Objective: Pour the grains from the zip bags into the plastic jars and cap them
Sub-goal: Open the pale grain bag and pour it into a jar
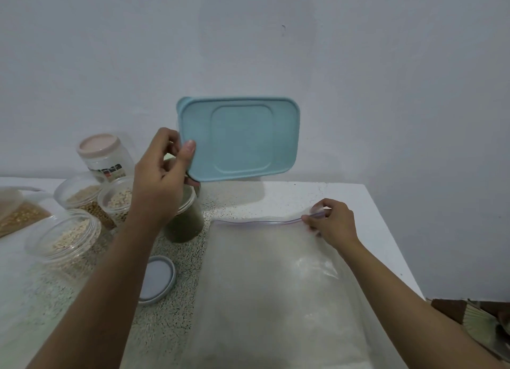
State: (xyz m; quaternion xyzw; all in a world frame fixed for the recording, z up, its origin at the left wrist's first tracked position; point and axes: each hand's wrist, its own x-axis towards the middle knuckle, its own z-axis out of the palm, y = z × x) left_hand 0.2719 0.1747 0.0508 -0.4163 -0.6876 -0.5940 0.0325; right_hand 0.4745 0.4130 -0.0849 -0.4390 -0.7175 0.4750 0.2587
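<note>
Jars [64, 239] at nine o'clock look filled yet uncapped to me, while my left hand [162, 172] pinches a lid [240, 139] aloft at twelve and my right hand [334, 220] pinches the zip of a full bag [276, 286] at five.

Speckled countertop [287, 200] – pale with dark flecks, plain white strip along right edge. Bare pale wall [386, 92] directly behind, small dark mark [283, 26] high up near centre. Low right, past counter corner – brown-and-green patterned object [474, 317], cut off by frame, can't identify.
</note>
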